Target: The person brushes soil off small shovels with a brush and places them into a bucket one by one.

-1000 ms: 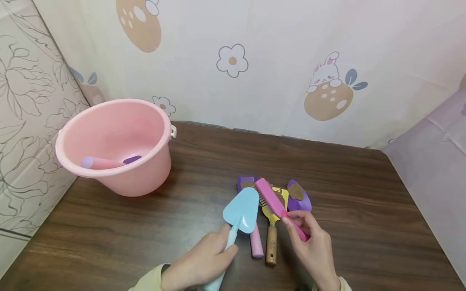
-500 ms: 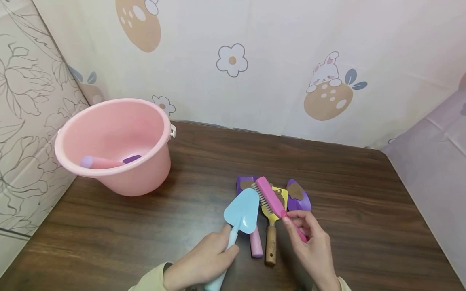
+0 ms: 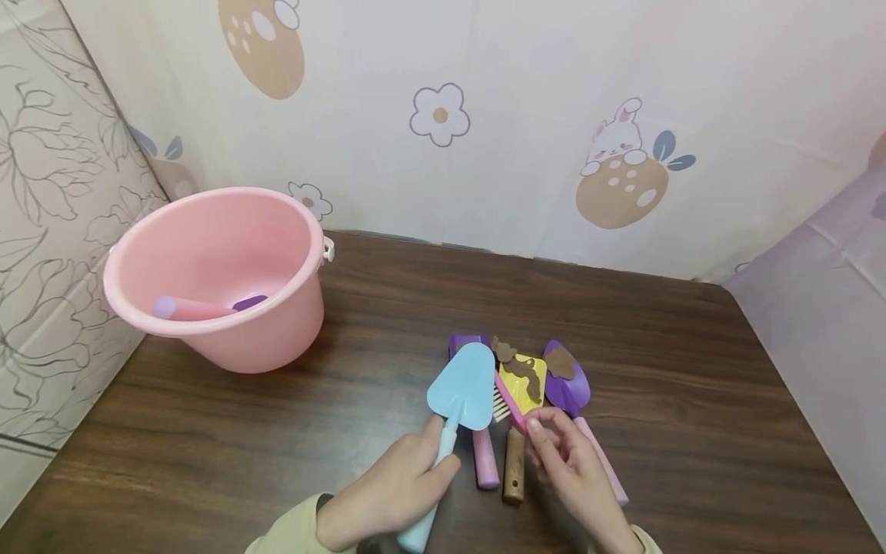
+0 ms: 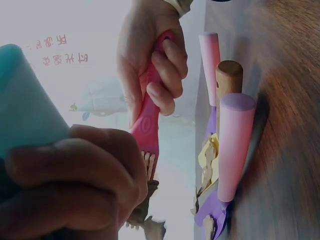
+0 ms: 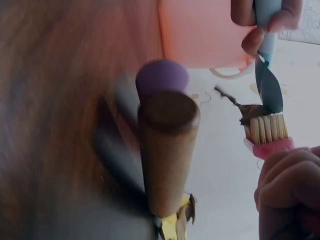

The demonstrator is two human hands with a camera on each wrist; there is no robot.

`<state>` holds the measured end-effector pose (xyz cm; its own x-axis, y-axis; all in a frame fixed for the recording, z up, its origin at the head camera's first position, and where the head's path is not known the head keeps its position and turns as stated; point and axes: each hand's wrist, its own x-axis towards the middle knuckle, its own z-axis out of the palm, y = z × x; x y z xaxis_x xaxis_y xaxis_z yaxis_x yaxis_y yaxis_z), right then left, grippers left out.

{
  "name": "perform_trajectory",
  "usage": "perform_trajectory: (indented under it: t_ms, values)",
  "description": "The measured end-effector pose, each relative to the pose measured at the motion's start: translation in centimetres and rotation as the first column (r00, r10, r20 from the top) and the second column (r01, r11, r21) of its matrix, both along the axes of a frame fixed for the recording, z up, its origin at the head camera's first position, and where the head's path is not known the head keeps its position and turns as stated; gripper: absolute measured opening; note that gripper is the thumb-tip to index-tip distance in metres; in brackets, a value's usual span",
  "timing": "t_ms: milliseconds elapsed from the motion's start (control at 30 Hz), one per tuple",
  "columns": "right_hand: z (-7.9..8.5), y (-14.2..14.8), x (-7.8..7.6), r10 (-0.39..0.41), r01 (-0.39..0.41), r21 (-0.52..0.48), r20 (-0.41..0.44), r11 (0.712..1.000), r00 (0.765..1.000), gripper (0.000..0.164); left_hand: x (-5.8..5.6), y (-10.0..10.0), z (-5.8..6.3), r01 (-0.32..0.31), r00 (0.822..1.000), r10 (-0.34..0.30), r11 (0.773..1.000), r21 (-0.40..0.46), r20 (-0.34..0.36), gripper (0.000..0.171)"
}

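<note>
My left hand (image 3: pixel 398 485) grips the handle of a light blue garden trowel (image 3: pixel 465 385), its blade tilted up over the table. Between thumb and fingers my right hand (image 3: pixel 571 473) holds a pink brush (image 4: pixel 146 127) with pale bristles (image 5: pixel 270 129). In the right wrist view the bristles are against or very near the trowel blade, with a brown mud-like piece (image 5: pixel 250 111) there. Below lie a yellow hand shovel (image 3: pixel 514 468) with a wooden handle, a purple trowel (image 3: pixel 569 394) and a purple square shovel (image 3: pixel 485 465), both pink-handled. Brown patches (image 3: pixel 559 363) mark the blades.
On the left of the dark wooden table (image 3: pixel 692 385) stands a pink bucket (image 3: pixel 291 335). Inside it lies a pink-handled tool (image 3: pixel 201 310) beside a purple part (image 3: pixel 249 302). Patterned cloth (image 3: pixel 512 177) hangs behind and at both sides.
The brush has turned and moved down and left, its bristles now lower by the trowel's right edge. The trowel has risen slightly. More of the yellow shovel and the right purple trowel shows.
</note>
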<state>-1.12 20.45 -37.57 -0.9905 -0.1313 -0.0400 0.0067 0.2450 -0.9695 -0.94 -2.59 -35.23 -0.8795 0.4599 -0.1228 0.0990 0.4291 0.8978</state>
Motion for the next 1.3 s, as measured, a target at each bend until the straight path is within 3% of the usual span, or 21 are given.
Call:
perform_trajectory:
  t_ms: [233, 533, 767, 1000, 1300]
  values:
    - [-0.1, 0.2, 0.2, 0.106, -0.106, -0.013, 0.097, 0.994, 0.990, 0.023, -0.3, 0.1, 0.2, 0.007, 1.000, -0.007, 1.000, 0.002, 0.018, 0.011]
    - [-0.2, -0.3, 0.5, 0.278, -0.279, 0.036, 0.047, 0.960, 0.960, 0.019, -0.7, 0.2, 0.2, -0.029, 0.999, 0.029, 0.999, -0.016, 0.034, 0.013]
    - [0.0, -0.2, 0.2, 0.170, -0.174, 0.030, 0.118, 0.984, 0.978, 0.024, -0.7, 0.1, 0.1, -0.007, 1.000, 0.007, 1.000, -0.005, 0.028, 0.011]
    - [0.3, 1.2, -0.6, 0.085, -0.070, -0.114, 0.138, 0.991, 0.987, 0.031, -0.2, 0.1, -0.3, 0.054, 0.998, -0.054, 0.999, 0.008, 0.011, 0.010]
    - [0.8, 2.0, -1.1, 0.075, -0.061, -0.131, 0.103, 0.990, 0.992, 0.031, 0.0, 0.1, -0.4, 0.059, 0.997, -0.059, 0.998, -0.001, 0.045, 0.009]
